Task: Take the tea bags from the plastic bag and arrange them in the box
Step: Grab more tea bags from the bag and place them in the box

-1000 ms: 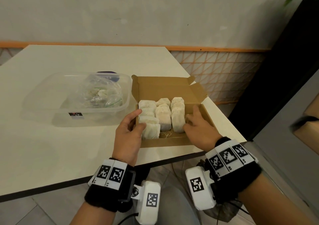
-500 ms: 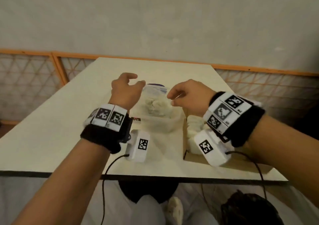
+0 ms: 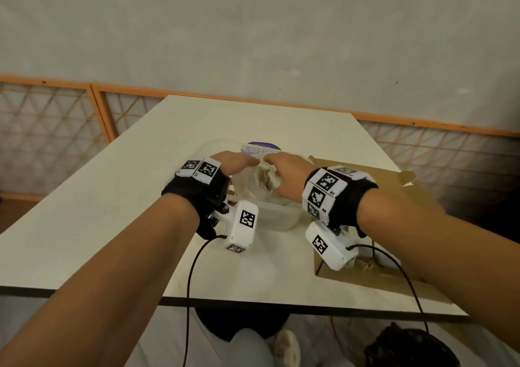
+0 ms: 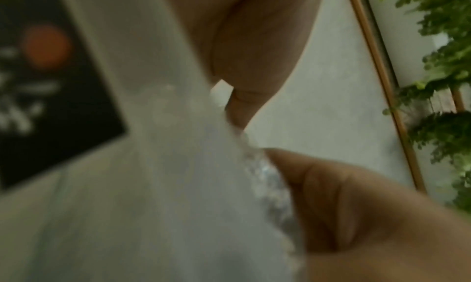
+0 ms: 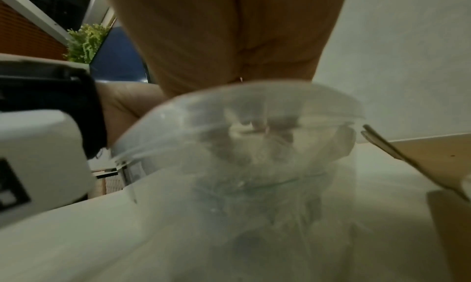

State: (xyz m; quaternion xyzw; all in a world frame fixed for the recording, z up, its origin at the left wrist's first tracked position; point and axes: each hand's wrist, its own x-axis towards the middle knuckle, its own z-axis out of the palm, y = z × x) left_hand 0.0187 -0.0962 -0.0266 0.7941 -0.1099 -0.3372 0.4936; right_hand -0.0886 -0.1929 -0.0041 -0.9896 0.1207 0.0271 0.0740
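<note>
Both hands off cardboard box (image 3: 394, 197), now over clear tub (image 3: 281, 217) at 12 o'clock. Left hand (image 3: 233, 162), right hand (image 3: 284, 175) reach plastic bag (image 3: 264, 178) inside; finger state unclear. Judgement: fetching more tea bags; box at 3 o'clock.

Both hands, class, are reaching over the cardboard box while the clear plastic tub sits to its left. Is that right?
Not quite. The left hand and right hand reach over the clear plastic tub, not the cardboard box; the head view shows it. The tub does sit left of the box.
</note>
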